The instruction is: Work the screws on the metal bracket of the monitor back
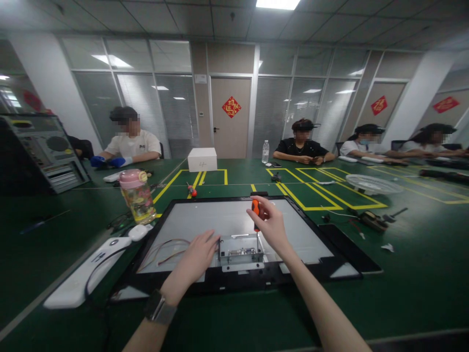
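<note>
A screen panel (210, 213) with a black frame lies flat before me, its grey back facing up. Near its front edge sits a metal box-like bracket (234, 242) with small parts inside. My right hand (273, 227) grips an orange and black screwdriver (255, 208) held upright; its shaft points down at the bracket's right side, and whether the tip sits on a screw is too small to tell. My left hand (197, 255) rests at the bracket's left side, fingers stretched out. Thin cables (161, 250) lie on the panel left of that hand.
Left of the panel are a white power bank-like device (91, 274) with a black cable and a pink-lidded bottle (137, 198). A small red screwdriver (191, 190) and a white box (202, 160) stand beyond. A black slab (350, 247) lies right. Several people sit across the table.
</note>
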The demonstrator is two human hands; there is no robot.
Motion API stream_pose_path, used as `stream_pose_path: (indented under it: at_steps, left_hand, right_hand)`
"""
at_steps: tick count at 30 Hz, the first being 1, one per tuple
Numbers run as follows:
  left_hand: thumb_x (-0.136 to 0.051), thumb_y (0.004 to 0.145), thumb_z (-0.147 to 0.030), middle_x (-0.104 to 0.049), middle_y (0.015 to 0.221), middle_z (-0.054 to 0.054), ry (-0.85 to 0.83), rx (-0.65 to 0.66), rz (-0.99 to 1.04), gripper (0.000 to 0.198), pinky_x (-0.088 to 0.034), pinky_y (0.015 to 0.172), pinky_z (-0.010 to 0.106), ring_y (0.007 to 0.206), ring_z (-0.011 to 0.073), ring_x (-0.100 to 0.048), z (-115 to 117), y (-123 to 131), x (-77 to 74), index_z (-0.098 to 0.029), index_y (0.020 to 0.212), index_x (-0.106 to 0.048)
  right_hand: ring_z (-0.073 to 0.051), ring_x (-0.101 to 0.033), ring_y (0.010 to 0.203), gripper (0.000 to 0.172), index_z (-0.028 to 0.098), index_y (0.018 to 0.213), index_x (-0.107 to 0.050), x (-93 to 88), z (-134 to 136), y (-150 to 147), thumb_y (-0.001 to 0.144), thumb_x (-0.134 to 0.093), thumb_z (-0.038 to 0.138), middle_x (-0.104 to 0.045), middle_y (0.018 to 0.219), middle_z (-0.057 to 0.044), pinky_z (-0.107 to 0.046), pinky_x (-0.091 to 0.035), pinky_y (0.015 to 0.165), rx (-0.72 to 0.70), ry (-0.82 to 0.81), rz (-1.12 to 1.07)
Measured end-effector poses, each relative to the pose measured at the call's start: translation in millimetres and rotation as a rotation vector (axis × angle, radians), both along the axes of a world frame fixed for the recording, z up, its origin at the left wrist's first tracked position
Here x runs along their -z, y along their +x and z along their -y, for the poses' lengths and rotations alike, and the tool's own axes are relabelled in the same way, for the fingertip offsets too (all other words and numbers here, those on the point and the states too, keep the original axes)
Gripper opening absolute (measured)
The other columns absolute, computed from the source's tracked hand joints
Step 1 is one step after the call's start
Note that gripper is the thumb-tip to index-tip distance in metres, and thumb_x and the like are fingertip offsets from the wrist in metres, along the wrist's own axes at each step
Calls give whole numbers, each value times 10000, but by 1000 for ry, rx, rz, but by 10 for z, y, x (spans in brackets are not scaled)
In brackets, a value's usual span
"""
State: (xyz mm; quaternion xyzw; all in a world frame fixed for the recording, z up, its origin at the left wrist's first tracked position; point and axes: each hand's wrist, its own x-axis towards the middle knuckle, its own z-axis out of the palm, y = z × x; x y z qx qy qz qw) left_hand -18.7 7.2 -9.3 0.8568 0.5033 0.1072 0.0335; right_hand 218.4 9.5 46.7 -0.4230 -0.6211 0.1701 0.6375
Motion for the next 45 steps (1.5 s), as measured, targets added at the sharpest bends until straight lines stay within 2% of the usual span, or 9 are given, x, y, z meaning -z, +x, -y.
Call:
stream_pose_path:
  at_steps: [7, 13, 21, 29, 35, 45]
  left_hand:
    - [-409, 1001, -224, -497, 1499, 133, -6, -16, 12, 398, -354, 1148, 464, 1372, 270, -480, -2, 12, -4, -201, 1360, -578]
    - [-397, 1011, -202, -476, 1510, 158, -20, -22, -69, 417, -331, 1160, 463, 1388, 277, -457, 20, 51, -50, -165, 1399, -547]
    - [-392, 1007, -227, -504, 1494, 130, 18, -15, 6, 401, -355, 1144, 471, 1363, 263, -489, -18, 4, 37, -208, 1369, -564]
    - [-389, 1003, -232, -507, 1490, 136, 18, 1, 14, 408, -360, 1140, 466, 1356, 268, -493, -15, -4, 27, -200, 1369, -566]
    - [-381, 1011, -233, -494, 1500, 143, -3, -11, -12, 411, -345, 1150, 467, 1364, 273, -485, 3, 14, -1, -186, 1378, -560]
    - [-397, 1003, -239, -490, 1506, 128, 17, 11, 12, 403, -344, 1153, 468, 1378, 257, -472, -27, -20, 58, -209, 1370, -562]
  right_hand:
    - [-147, -506, 629, 276, 216, 1082, -699, 69, -26, -24, 822, -698, 307, -642, 847, -32, -274, -442, 565, 31, 60, 132]
    - [-163, -547, 657, 275, 234, 1099, -687, 78, 2, -34, 831, -698, 295, -674, 915, -48, -293, -477, 609, 27, 96, 219]
    - [-167, -560, 660, 257, 239, 1100, -672, 68, 35, -42, 855, -686, 314, -669, 916, -56, -303, -491, 605, 31, 143, 259]
    - [-153, -528, 630, 240, 243, 1106, -659, 51, 55, -41, 876, -662, 314, -652, 889, -46, -296, -479, 587, 38, 159, 281]
    - [-169, -567, 682, 227, 232, 1092, -657, 47, 69, -48, 870, -664, 277, -654, 899, -52, -290, -482, 598, 42, 170, 286]
    - [-168, -543, 634, 202, 238, 1060, -683, 41, 68, -67, 866, -643, 281, -640, 813, -36, -291, -470, 591, 70, 185, 281]
